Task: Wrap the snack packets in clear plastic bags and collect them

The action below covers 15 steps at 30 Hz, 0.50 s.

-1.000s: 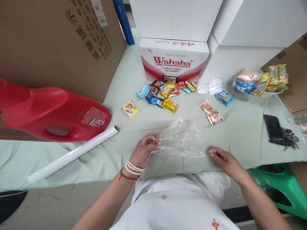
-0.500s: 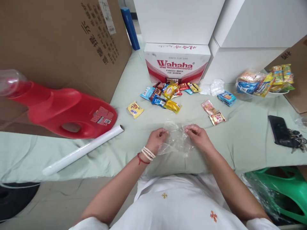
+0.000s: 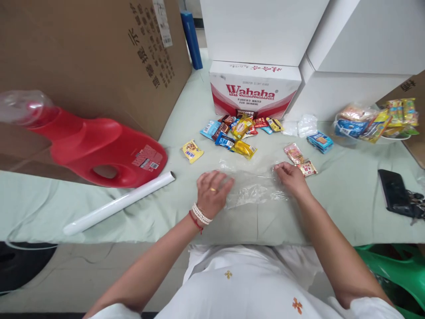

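Note:
A clear plastic bag [image 3: 254, 188] is stretched flat between my hands, low over the green cloth. My right hand [image 3: 292, 177] pinches its right end between thumb and fingers. At the bag's left end, my left hand [image 3: 214, 190] has its fingers spread, palm down, touching or just beside the film. Beyond the bag lies a pile of small wrapped snacks [image 3: 241, 128]. A yellow snack packet [image 3: 191, 151] sits alone to the left. Two packets, one pink [image 3: 294, 153] and one red and cream [image 3: 307, 168], lie just past my right hand.
A red jug [image 3: 109, 153] and a white tube [image 3: 122, 201] lie on the left. Behind the snacks stands a Wahaba-style water carton [image 3: 255, 91]. A blue packet [image 3: 320, 142], a bowl of snacks [image 3: 393, 138], a phone [image 3: 395, 190] and keys [image 3: 417, 201] are on the right.
My hands have moved apart, spreading the crumpled bag wider. My left hand has gone from a pinch to spread fingers, while my right hand keeps its pinch. The view has shifted slightly.

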Each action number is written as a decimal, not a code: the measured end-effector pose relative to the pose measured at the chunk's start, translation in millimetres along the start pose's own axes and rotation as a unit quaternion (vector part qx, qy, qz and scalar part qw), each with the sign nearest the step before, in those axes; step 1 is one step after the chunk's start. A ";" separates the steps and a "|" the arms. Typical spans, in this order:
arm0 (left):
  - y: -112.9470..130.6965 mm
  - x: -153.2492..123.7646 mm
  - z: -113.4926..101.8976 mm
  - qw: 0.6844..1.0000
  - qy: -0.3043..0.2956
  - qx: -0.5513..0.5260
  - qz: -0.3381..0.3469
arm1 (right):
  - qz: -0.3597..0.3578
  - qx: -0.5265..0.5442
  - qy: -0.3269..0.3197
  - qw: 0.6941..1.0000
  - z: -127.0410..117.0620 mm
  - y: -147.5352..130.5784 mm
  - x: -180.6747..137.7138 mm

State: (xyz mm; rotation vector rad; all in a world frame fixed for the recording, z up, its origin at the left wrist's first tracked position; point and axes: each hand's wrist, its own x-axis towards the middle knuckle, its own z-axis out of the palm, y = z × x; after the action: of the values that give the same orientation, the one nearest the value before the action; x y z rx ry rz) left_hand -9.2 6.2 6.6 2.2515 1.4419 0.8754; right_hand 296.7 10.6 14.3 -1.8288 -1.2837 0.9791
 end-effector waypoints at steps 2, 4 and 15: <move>-4.2 2.1 3.6 0.988 -0.125 -0.005 0.090 | -0.002 -0.033 -0.005 0.999 -4.9 3.0 4.1; -10.8 3.6 5.4 0.977 -0.191 0.006 0.095 | 0.011 -0.066 0.002 0.998 -18.7 7.5 7.3; -15.3 8.5 -10.1 0.953 -0.301 0.027 0.034 | -0.335 -0.257 -0.113 0.899 -4.2 -30.6 -59.7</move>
State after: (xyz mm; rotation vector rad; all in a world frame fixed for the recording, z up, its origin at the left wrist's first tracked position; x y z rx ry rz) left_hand -23.9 19.9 8.3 2.3270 1.1105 0.1251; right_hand 273.4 -38.4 53.9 -1.4353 -2.2829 0.4935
